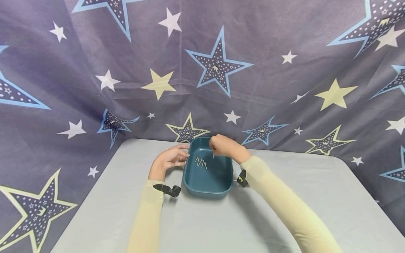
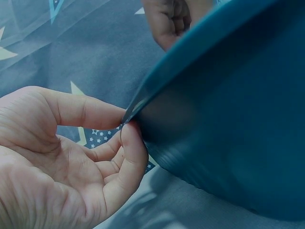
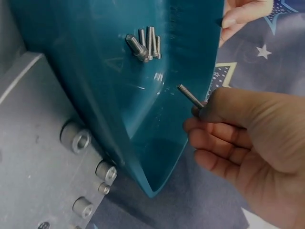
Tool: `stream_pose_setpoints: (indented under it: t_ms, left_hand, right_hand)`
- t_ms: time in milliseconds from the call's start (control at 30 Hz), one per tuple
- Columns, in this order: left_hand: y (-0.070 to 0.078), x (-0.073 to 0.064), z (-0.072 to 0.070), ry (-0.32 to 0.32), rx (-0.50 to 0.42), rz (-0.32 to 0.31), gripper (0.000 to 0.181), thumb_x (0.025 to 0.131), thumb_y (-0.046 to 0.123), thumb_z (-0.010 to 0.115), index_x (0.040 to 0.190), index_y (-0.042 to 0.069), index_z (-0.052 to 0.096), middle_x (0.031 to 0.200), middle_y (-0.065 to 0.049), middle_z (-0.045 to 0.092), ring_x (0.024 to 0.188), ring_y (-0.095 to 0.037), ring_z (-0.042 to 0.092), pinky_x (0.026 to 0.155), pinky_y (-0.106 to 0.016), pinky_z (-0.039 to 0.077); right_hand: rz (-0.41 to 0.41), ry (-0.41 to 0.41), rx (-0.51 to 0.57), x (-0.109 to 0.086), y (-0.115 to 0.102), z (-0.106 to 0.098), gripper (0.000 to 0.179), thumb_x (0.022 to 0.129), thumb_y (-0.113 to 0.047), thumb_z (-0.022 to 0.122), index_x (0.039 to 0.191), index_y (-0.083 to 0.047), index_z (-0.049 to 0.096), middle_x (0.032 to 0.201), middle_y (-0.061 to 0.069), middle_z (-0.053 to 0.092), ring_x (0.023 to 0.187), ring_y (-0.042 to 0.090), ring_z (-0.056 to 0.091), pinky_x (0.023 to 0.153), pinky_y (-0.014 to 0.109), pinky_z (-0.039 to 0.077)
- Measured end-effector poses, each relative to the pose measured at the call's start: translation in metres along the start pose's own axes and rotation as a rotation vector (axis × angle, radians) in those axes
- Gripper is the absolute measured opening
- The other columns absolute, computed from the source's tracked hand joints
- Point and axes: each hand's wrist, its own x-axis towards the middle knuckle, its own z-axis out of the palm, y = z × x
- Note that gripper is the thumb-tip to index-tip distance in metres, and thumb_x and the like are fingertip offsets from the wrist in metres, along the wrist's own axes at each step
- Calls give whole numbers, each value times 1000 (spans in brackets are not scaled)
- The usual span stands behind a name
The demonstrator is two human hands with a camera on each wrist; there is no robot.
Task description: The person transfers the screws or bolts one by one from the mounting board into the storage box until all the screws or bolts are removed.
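A teal plastic bin (image 1: 209, 194) stands on the table. Several metal bolts (image 3: 151, 42) lie on its floor, one thicker than the others. My left hand (image 1: 172, 157) is at the bin's left side; the left wrist view shows its thumb and a finger pinching the rim. Over the far right part of the bin is my right hand (image 1: 223, 146). Between thumb and forefinger it pinches a bolt (image 3: 190, 96), threaded end pointing out and the head hidden by the fingertips.
Beside the bin's right wall, a grey metal block (image 3: 40, 143) with several socket-head screws (image 3: 75, 137) shows in the right wrist view. A white-covered table (image 1: 284, 196) lies under everything, and a star-patterned cloth (image 1: 265, 91) hangs behind it.
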Motion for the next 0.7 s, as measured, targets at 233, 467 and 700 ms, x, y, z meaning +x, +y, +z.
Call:
stream_pose_setpoints:
  t_ms: [233,467,700]
  left_hand:
    - [0,2,-1,0,7,0,58,94,-7,50,149,-4,30,81,2,63,67,-5,61,65,-21,54]
    - [0,1,-1,11,-14,-8,57,93,-7,51,148,-3,32,80,1,63,65,-6,60,64,-22,54]
    - [1,1,0,13,2,-12,58,94,-7,50,149,-3,31,79,3,63,66,-5,61,65,-22,54]
  right_hand:
    - [27,-40,-33,8,-3,7,29,78,11,67,65,-11,54,62,-5,42,58,10,35,58,23,35]
    - [89,-70,-49,17,-5,15,14,80,10,69,80,-3,71,69,1,61,62,11,43,61,24,44]
    - [139,-112,-79,24,-7,22,23,81,8,71,70,-10,61,64,-3,50,61,13,42,58,26,39]
